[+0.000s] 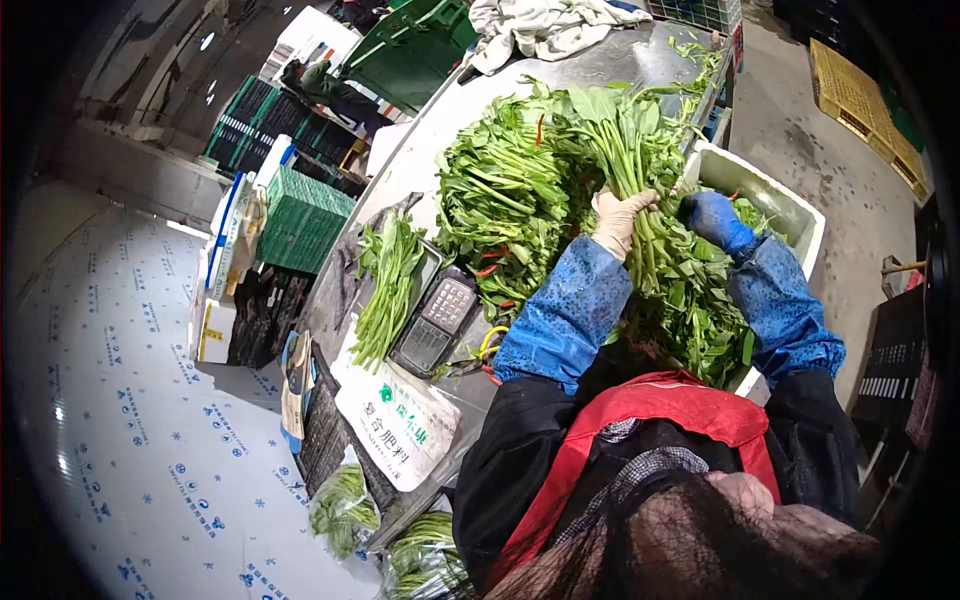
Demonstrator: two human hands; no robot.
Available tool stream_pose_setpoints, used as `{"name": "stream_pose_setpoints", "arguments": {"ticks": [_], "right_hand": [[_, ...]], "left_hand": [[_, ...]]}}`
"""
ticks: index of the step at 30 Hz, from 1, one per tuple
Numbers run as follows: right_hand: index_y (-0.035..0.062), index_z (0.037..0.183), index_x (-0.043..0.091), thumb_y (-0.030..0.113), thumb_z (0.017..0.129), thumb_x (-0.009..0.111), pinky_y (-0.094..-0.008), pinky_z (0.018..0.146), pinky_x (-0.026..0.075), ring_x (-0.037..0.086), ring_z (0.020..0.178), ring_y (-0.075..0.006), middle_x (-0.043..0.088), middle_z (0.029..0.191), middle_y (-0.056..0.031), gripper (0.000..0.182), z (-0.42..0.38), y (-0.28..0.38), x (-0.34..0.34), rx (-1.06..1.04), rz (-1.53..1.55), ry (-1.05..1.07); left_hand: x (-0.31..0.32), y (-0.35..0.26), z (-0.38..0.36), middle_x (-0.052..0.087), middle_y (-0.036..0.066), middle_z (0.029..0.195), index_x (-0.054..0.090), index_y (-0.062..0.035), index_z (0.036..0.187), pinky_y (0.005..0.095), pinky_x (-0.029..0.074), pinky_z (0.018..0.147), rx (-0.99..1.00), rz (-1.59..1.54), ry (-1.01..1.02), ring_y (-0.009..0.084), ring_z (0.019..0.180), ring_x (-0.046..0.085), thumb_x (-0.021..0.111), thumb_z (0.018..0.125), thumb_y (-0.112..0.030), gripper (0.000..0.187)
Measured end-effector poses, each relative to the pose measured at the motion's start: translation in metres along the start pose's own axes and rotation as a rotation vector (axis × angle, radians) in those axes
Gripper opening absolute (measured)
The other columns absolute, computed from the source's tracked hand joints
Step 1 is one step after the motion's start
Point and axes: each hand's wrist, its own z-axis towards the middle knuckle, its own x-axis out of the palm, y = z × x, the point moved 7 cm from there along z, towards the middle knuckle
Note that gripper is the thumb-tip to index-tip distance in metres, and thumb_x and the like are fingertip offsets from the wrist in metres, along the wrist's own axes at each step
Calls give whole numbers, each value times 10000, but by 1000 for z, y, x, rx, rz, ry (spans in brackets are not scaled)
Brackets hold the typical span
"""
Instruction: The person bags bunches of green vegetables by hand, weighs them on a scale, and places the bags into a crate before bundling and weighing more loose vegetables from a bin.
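Observation:
My left hand (622, 222), in a pale glove, is closed around the stems of a bunch of leafy greens (622, 150), whose leaves point away from me. In a blue glove, my right hand (716, 220) is curled over greens at the inner side of a white foam box (806, 215); its fingertips are hidden. Loose greens (690, 300) lie under and between my forearms. To the left is a large pile of tied greens (505, 185) with red bands. Beside it, a small bunch (388, 290) rests on the pan of a digital scale (437, 322).
Yellow-handled scissors (491, 343) lie by the scale, and a printed white sack (398, 420) covers the near table edge. Bagged greens (343, 512) sit below. A white cloth (545, 28) is at the far end. Another person (335, 92) bends near green crates (300, 215).

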Motion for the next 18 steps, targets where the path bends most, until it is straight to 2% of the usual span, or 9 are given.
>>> {"name": "stream_pose_setpoints", "arguments": {"ticks": [2,3,5,6,9,12,14,17,18], "right_hand": [[113,1040,602,301,661,682,-395,688,470,599,767,-303,629,866,-115,431,-17,-9,-18,-53,51,-45],[127,1109,568,328,674,696,-358,684,466,593,758,-249,621,880,-116,496,-22,-2,-44,-123,240,-267],[135,1149,546,331,692,710,-307,676,457,575,739,-177,615,869,-111,524,-6,-4,-66,-23,608,-306],[110,1145,546,301,713,712,-278,648,448,539,697,-135,611,850,-98,500,-7,7,-86,31,744,-389],[32,1067,569,262,730,707,-276,644,453,549,706,-140,622,839,-99,430,21,12,-82,117,867,-457],[-1,901,605,232,730,693,-289,657,469,605,689,-199,638,785,-125,302,30,4,-65,49,735,-532],[12,899,603,225,738,676,-305,648,471,616,714,-237,630,815,-146,277,22,9,-66,-63,671,-665],[45,913,588,182,732,648,-348,633,481,607,729,-302,610,805,-154,236,8,11,-71,-102,182,-641],[51,908,573,175,724,637,-368,618,481,593,713,-322,600,789,-157,231,0,6,-78,-170,203,-855]], "left_hand": [[-6,-9,-4,607,73,744,560,21,889,268,512,545,102,166,-109,152,595,593,685,670,18,252],[-3,-13,-7,609,73,752,564,22,902,258,510,559,142,206,-108,142,598,589,692,665,8,270],[-3,-5,-5,618,56,781,572,19,947,252,496,606,188,299,-60,130,636,582,701,646,-14,329],[4,-9,-12,617,43,792,573,12,956,255,486,629,209,361,-53,132,662,577,692,639,-13,340],[19,2,-22,605,21,821,571,-6,973,256,456,680,232,331,6,123,719,544,664,624,-19,361],[21,6,-22,600,25,816,571,-6,966,249,455,672,202,243,-18,118,704,537,656,624,-18,353],[17,3,-22,604,25,795,575,-5,949,248,455,660,190,396,-34,124,698,542,650,625,-5,332],[11,13,-16,618,53,759,581,12,902,241,479,561,90,306,-19,129,597,572,666,656,-7,260],[11,12,-14,621,64,755,578,21,894,240,485,522,99,293,-2,126,566,575,685,656,-13,263]]}}
